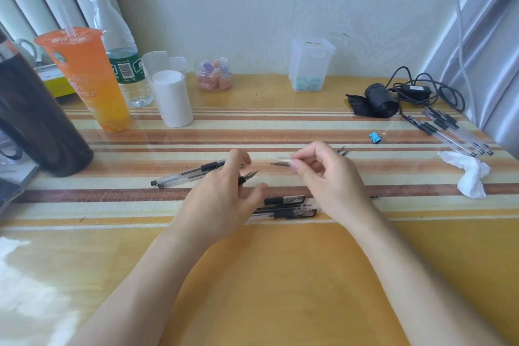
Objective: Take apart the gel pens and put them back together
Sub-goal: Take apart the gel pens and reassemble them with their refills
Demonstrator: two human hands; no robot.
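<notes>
My left hand (224, 191) hovers over the striped table with a short black pen tip piece (248, 176) poking out between its fingers. My right hand (325, 174) pinches a thin clear pen part (280, 162) with a dark end; it is blurred. The two hands are a small gap apart. Two uncapped clear gel pens (179, 177) lie to the left, partly under my left hand. Capped pens (286, 207) lie side by side beneath and between my wrists. Small loose tips (344, 150) rest just behind my right hand.
A row of several clear pens (455, 132) lies at the far right beside a crumpled tissue (469, 177) and a blue binder clip (374, 136). An orange drink cup (87, 78), water bottle (120, 45), white roll (172, 98), dark flask (36, 115) and black cable (415, 90) stand further back.
</notes>
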